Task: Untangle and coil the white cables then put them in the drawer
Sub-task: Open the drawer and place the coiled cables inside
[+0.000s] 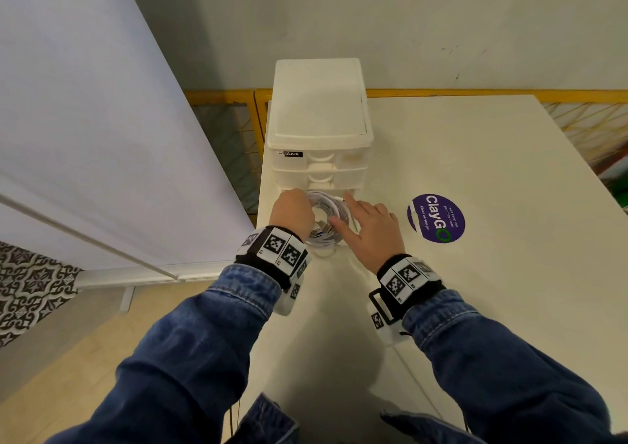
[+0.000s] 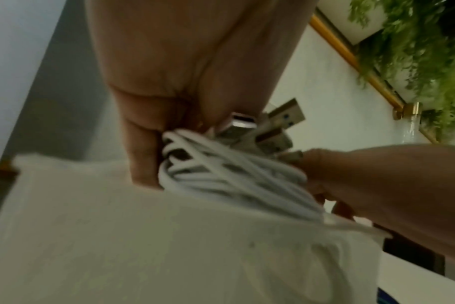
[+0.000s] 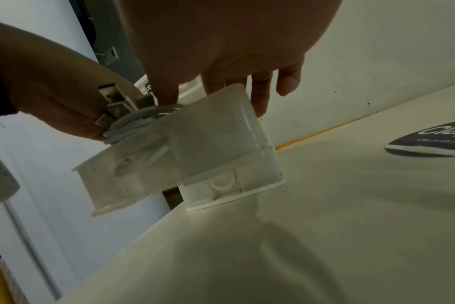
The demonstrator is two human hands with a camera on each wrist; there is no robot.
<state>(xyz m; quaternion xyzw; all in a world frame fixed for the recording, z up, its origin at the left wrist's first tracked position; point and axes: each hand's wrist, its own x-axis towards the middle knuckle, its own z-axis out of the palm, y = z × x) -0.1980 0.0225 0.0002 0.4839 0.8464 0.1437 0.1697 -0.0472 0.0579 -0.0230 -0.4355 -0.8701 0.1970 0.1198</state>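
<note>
A coil of white cables [image 1: 329, 210] with metal USB plugs [image 2: 243, 123] sits in the pulled-out bottom drawer [image 3: 221, 142] of a white drawer unit [image 1: 319, 104]. My left hand [image 1: 293, 210] grips the coil's left side, fingers curled round the strands [image 2: 221, 174]. My right hand [image 1: 362, 217] is at the coil's right side with fingers straight, thumb and index finger touching the cables. In the right wrist view the coil [image 3: 129, 129] lies partly over the translucent drawer's rim, with part of it seen through the wall. The two upper drawers are closed.
The drawer unit stands at the far left of a white table [image 1: 475, 290]. A round purple sticker [image 1: 436, 217] lies to the right of my hands. A yellow railing [image 1: 475, 93] runs behind the table, and a white panel [image 1: 85, 121] stands at the left.
</note>
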